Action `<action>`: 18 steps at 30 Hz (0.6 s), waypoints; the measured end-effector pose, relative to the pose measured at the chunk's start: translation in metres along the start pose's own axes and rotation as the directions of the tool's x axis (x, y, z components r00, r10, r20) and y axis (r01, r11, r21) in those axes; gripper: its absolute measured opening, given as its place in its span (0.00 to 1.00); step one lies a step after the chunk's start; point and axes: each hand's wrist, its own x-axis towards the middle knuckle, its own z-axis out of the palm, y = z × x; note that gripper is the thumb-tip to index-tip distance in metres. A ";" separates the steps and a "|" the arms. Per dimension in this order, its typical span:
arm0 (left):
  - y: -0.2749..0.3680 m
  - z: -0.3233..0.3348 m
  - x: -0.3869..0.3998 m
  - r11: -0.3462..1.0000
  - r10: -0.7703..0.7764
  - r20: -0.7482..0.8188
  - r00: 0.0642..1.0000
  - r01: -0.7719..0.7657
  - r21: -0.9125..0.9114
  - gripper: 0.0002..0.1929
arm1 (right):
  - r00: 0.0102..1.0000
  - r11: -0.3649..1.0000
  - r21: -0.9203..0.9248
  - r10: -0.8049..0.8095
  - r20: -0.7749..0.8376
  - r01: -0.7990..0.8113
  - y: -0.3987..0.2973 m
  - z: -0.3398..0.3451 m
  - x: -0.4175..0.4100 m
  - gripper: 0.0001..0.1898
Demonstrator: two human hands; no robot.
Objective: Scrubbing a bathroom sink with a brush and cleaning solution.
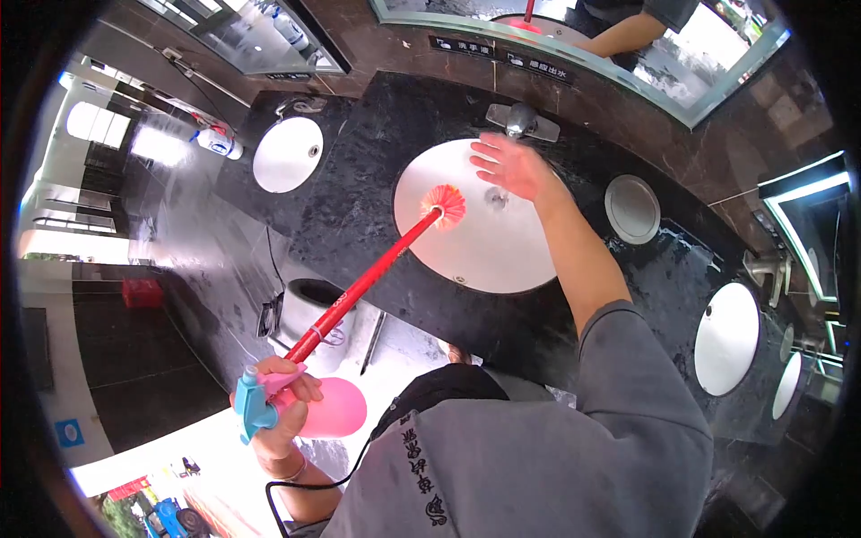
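My left hand point(286, 397) grips a pink spray bottle point(336, 407) with a blue trigger head, together with the lower end of a red brush handle point(363, 286). The round bristle head point(444, 205), pink-orange, is over the left part of a white oval washbasin point(471, 259). Bare and with fingers spread, my right hand point(508, 165) is over the basin's back edge, just in front of the chrome faucet point(521, 121). Its outline is slightly blurred. A round metal drain point(497, 198) shows in the basin below it.
The black stone counter point(350, 222) holds further washbasins at left point(288, 155) and right point(726, 339). A round metal lid point(632, 209) is set right of the middle basin. A white bin point(309, 319) stands below. Mirrors point(646, 40) line the back wall.
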 end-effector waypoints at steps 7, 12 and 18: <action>-0.007 0.005 0.003 1.000 -0.019 0.001 1.000 0.019 -0.003 0.22 | 0.997 1.000 0.002 0.009 0.073 -0.009 -0.009 -0.020 0.002 0.29; -0.010 0.009 0.005 0.999 -0.036 -0.018 0.999 0.036 -0.022 0.24 | 0.998 0.998 -0.065 0.026 0.051 -0.023 -0.022 -0.010 -0.012 0.29; -0.009 0.012 0.009 0.999 -0.038 -0.014 0.999 0.038 0.004 0.24 | 0.955 0.969 -0.235 0.142 0.259 -0.080 -0.024 -0.024 -0.026 0.24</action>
